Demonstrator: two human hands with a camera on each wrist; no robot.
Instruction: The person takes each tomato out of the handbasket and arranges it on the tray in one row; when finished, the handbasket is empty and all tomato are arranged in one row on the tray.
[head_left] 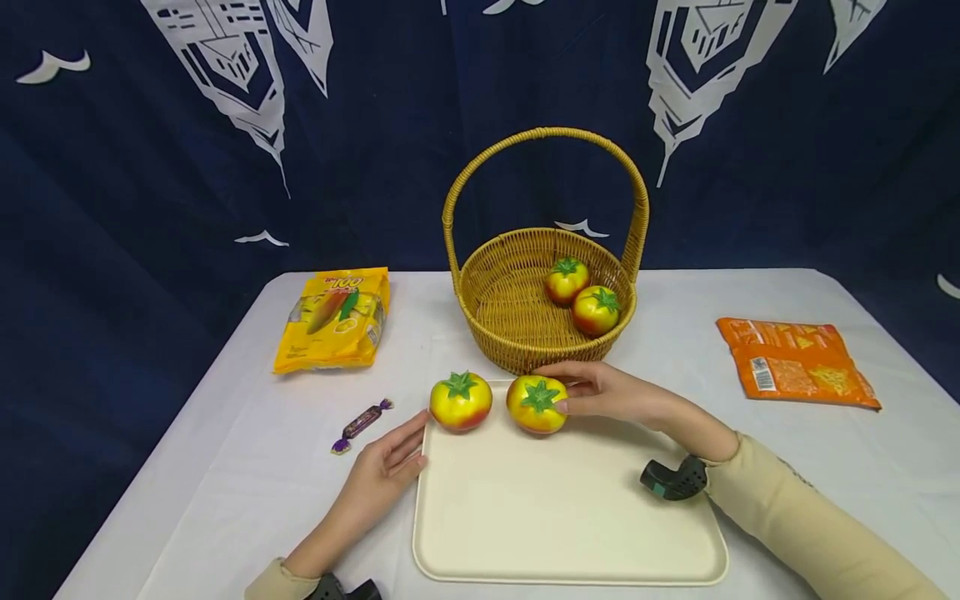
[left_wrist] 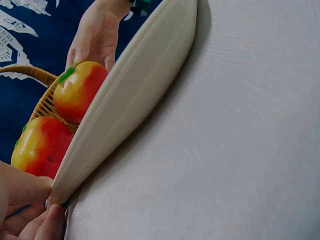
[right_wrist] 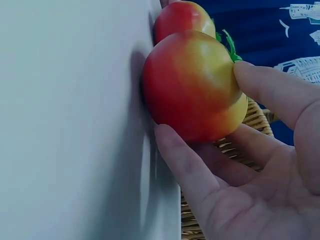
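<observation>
A cream tray (head_left: 570, 500) lies on the table, with two yellow-red tomatoes with green leafy tops along its far edge. My right hand (head_left: 611, 395) holds the right-hand tomato (head_left: 537, 406) at the tray's far rim; in the right wrist view its thumb and fingers are around this tomato (right_wrist: 192, 90). The other tomato (head_left: 461, 403) sits at the tray's far left corner. Beside that corner, my left hand (head_left: 382, 475) pinches the tray rim between thumb and fingers, as the left wrist view shows. Behind the tray stands a wicker basket (head_left: 495, 308) holding two similar tomatoes (head_left: 596, 312).
A purple wrapped candy (head_left: 362, 423) lies left of the tray. Farther back on the left is a yellow candy bag (head_left: 333, 321). An orange snack packet (head_left: 798, 362) lies to the right. The basket's tall handle (head_left: 547, 133) arches up before a dark blue curtain (head_left: 390, 167).
</observation>
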